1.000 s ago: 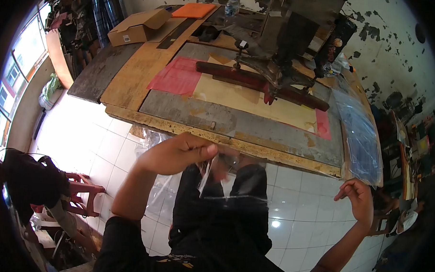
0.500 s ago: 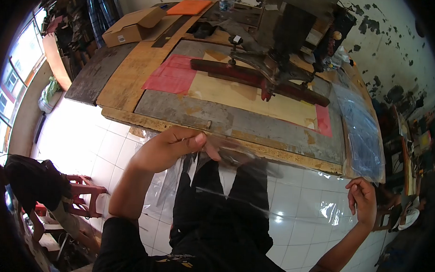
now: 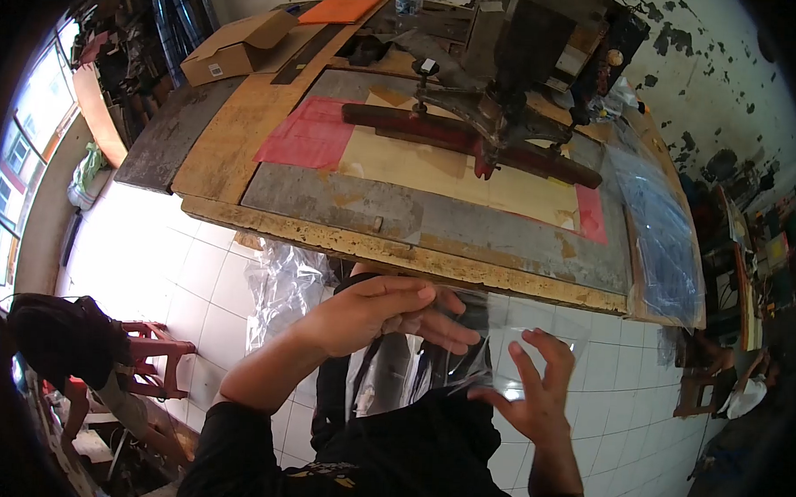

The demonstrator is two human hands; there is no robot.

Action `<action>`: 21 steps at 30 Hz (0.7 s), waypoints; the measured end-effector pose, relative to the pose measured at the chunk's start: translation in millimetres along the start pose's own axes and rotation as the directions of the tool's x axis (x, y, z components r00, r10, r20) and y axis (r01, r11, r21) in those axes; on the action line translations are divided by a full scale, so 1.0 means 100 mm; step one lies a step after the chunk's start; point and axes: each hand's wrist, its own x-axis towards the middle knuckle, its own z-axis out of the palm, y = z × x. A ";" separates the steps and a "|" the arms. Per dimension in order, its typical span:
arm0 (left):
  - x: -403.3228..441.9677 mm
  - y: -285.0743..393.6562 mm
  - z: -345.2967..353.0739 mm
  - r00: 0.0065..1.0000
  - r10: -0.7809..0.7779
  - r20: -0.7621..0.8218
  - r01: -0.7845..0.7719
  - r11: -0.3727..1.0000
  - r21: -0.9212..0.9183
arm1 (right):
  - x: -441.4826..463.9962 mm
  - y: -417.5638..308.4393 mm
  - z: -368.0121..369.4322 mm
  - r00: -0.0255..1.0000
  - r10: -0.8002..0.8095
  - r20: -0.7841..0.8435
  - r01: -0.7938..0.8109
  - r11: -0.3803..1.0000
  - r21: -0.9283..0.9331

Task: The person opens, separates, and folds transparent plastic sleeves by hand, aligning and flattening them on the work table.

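Note:
A clear plastic sheet [image 3: 469, 360] hangs in front of my body, below the table's front edge. My left hand [image 3: 387, 316] grips its upper part, with the thumb and fingers stretched to the right over the film. To the right, my right hand [image 3: 542, 389] has its thumb and fingers spread apart beside the sheet's right end. Whether its fingertips touch the film I cannot tell. Crumpled clear plastic [image 3: 287, 284] hangs under the table edge, left of my left hand.
The worktable [image 3: 398, 253] carries a press with a dark red bar [image 3: 463, 137] above yellow and pink sheets. Stacked clear plastic sheets [image 3: 657, 231] lie at the right edge. A cardboard box [image 3: 238, 48] stands back left. A red stool [image 3: 162, 359] and a person [image 3: 748, 388] are at the sides.
My right hand has moved left from the table's right corner toward my left hand, and its fingers have spread. My left hand has moved right and slightly down. The stretched film is now gathered between them.

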 end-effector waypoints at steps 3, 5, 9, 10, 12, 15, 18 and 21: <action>0.00 -0.08 -0.11 0.997 0.063 0.032 -0.059 0.990 -0.125 | -0.08 0.11 0.28 0.985 0.057 -0.162 -0.039 0.993 0.113; 0.00 -0.10 -0.24 0.986 0.159 -0.057 -0.119 0.896 0.428 | -0.09 0.15 0.25 0.971 0.147 -0.190 -0.105 0.970 0.217; -0.04 0.01 -0.24 0.977 0.215 0.008 -0.195 0.866 0.461 | 0.06 0.23 -0.11 0.979 0.187 -0.086 -0.146 0.924 0.353; -0.04 -0.01 -0.21 0.976 0.216 0.010 -0.196 0.867 0.459 | 0.10 0.30 -0.14 0.978 0.188 -0.085 -0.147 0.925 0.350; -0.01 -0.09 -0.10 0.892 0.450 0.038 -0.335 0.604 0.723 | 0.11 0.43 -0.21 0.971 0.234 -0.052 -0.162 0.800 0.578; 0.03 -0.15 0.20 0.706 0.708 0.021 -0.297 0.269 0.916 | 0.07 0.64 -0.12 0.937 0.333 0.106 -0.298 0.603 0.740; 0.10 -0.23 0.28 0.505 0.847 0.165 -0.124 -0.119 0.985 | 0.10 0.77 -0.10 0.893 0.399 0.207 -0.397 0.484 0.780; 0.27 -0.37 0.19 0.610 0.767 0.202 -0.400 0.077 0.913 | 0.18 0.76 -0.07 0.830 0.532 0.165 -0.495 0.569 0.657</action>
